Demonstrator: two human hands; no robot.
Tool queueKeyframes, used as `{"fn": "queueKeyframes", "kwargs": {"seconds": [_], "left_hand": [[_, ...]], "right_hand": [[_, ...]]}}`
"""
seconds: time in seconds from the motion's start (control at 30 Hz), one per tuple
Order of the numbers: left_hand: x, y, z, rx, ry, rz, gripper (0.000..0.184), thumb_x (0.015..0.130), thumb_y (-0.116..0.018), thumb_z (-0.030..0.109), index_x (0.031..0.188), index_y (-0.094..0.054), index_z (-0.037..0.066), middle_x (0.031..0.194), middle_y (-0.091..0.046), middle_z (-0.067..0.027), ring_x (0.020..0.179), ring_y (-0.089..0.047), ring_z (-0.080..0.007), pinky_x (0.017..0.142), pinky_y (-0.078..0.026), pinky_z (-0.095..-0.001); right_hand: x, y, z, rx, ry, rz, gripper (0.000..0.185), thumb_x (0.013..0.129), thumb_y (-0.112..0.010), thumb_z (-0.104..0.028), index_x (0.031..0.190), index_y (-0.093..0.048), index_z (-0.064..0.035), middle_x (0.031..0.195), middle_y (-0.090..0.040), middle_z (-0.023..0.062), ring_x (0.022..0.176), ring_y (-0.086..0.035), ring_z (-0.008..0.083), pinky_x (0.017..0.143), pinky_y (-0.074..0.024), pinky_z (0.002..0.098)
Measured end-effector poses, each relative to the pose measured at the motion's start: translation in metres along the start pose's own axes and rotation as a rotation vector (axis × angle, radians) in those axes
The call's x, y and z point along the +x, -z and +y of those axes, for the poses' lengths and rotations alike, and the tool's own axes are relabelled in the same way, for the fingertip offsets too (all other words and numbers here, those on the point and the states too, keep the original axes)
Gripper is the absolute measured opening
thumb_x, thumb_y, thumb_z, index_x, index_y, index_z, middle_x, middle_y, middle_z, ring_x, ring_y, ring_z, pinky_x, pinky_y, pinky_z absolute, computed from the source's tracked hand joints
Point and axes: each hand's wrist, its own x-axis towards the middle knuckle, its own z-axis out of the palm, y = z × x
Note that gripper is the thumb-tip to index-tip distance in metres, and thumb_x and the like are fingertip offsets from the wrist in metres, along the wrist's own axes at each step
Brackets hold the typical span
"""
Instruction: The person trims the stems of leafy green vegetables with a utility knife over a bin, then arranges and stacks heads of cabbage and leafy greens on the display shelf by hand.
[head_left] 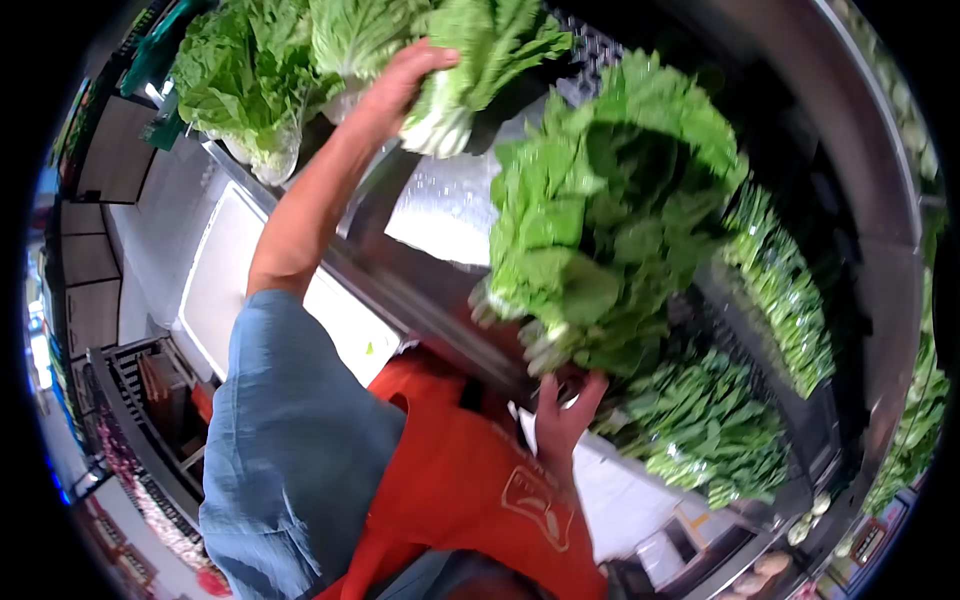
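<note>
With my left arm stretched to the upper left, my left hand (410,80) is closed around a pale green lettuce head (450,115) with a white ribbed base. Broad-leaved greens (610,220) are piled in the middle of the metal display case, their pale stem ends toward me. My right hand (567,415) is at the near edge of this pile, just below the stems. Its thumb and a finger point up and apart, with nothing seen between them; whether they touch the stems I cannot tell.
More lettuce heads (250,85) stand at the upper left. Bundled dark greens (715,430) lie at the lower right, and wrapped greens (785,290) along the right side. A wet metal surface (440,205) shows between the piles. A white board (230,265) lies left of the case edge.
</note>
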Motion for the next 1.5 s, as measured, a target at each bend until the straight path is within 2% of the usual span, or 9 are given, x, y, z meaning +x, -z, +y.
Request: {"fn": "queueKeyframes", "kwargs": {"seconds": [0.1,0.3,0.37,0.67,0.93,1.03,1.2,1.37,1.5], "left_hand": [[-0.084,-0.016,-0.014,0.004,0.016,0.23,0.065,0.082,-0.076,0.022,0.136,-0.05,-0.001,0.12,-0.063,-0.0158,0.105,-0.066,-0.025,0.087,-0.059,-0.0383],[-0.199,-0.057,-0.043,0.082,-0.051,0.19,0.078,0.074,-0.079,0.016,0.143,-0.046,-0.001,0.126,-0.063,-0.013,0.113,-0.062,-0.0222,0.102,-0.049,-0.0345],[-0.215,-0.072,-0.051,0.113,-0.097,0.203,0.074,0.075,-0.079,0.011,0.142,-0.048,-0.001,0.125,-0.064,-0.0105,0.115,-0.061,-0.0201,0.103,-0.047,-0.0344],[-0.188,-0.064,-0.11,0.395,-0.079,0.187,0.074,0.079,-0.082,0.019,0.14,-0.047,-0.004,0.122,-0.062,-0.0137,0.11,-0.06,-0.0212,0.097,-0.048,-0.0334],[-0.18,-0.092,-0.124,0.472,-0.117,0.127,0.064,0.089,-0.065,0.023,0.143,-0.044,-0.004,0.131,-0.057,-0.0185,0.122,-0.054,-0.0265,0.108,-0.04,-0.0365],[-0.175,-0.093,-0.124,0.519,-0.192,0.035,0.06,0.091,-0.058,0.024,0.142,-0.046,-0.004,0.135,-0.056,-0.0181,0.126,-0.051,-0.0266,0.109,-0.038,-0.0363],[-0.152,-0.087,-0.114,0.599,-0.041,-0.101,0.058,0.092,-0.048,0.026,0.143,-0.046,-0.001,0.137,-0.056,-0.018,0.129,-0.051,-0.0273,0.11,-0.039,-0.0382],[-0.161,-0.09,-0.122,0.53,-0.199,-0.139,0.06,0.094,-0.053,0.029,0.146,-0.044,0.0,0.14,-0.056,-0.0174,0.13,-0.051,-0.0268,0.112,-0.038,-0.0397],[-0.123,-0.07,-0.131,0.468,0.044,-0.261,0.061,0.096,-0.053,0.031,0.148,-0.043,0.0,0.145,-0.053,-0.017,0.135,-0.048,-0.0263,0.115,-0.036,-0.0394]], "right_hand": [[0.002,0.002,0.003,0.009,0.034,-0.013,0.064,0.087,-0.071,-0.008,0.142,-0.042,0.0037,0.118,-0.05,0.0157,0.1,-0.053,0.0254,0.09,-0.0457,0.0379],[0.008,0.008,0.003,-0.072,0.145,-0.077,0.062,0.089,-0.07,-0.003,0.143,-0.04,0.0003,0.112,-0.052,0.0086,0.095,-0.052,0.015,0.087,-0.045,0.03],[0.008,0.009,0.0,0.018,0.112,-0.081,0.065,0.086,-0.072,-0.01,0.143,-0.043,0.0019,0.121,-0.05,0.0154,0.104,-0.051,0.0245,0.091,-0.0438,0.0368],[0.01,0.021,0.002,0.037,0.207,-0.145,0.057,0.089,-0.07,-0.006,0.141,-0.046,0.0,0.123,-0.052,0.0109,0.103,-0.051,0.0177,0.09,-0.0441,0.0305],[0.013,0.019,0.005,0.099,0.254,-0.156,0.051,0.092,-0.069,-0.006,0.136,-0.044,0.0002,0.109,-0.053,0.0079,0.087,-0.05,0.0117,0.078,-0.0453,0.0266],[0.014,0.019,0.0,0.16,0.106,-0.184,0.054,0.091,-0.072,-0.014,0.135,-0.045,0.0037,0.115,-0.054,0.0148,0.097,-0.054,0.0236,0.079,-0.0478,0.0367],[0.025,0.01,-0.002,-0.189,0.349,-0.099,0.046,0.087,-0.074,-0.012,0.122,-0.049,0.0041,0.101,-0.052,0.0187,0.088,-0.053,0.0334,0.082,-0.047,0.0403],[0.022,0.012,-0.008,-0.103,0.226,-0.117,0.051,0.088,-0.074,-0.013,0.127,-0.047,0.0058,0.107,-0.053,0.0204,0.093,-0.056,0.0327,0.085,-0.0482,0.0413],[0.024,0.008,-0.016,-0.133,0.186,-0.117,0.057,0.089,-0.073,-0.014,0.134,-0.044,0.0066,0.118,-0.053,0.0236,0.103,-0.058,0.0337,0.089,-0.0509,0.0396]]}}
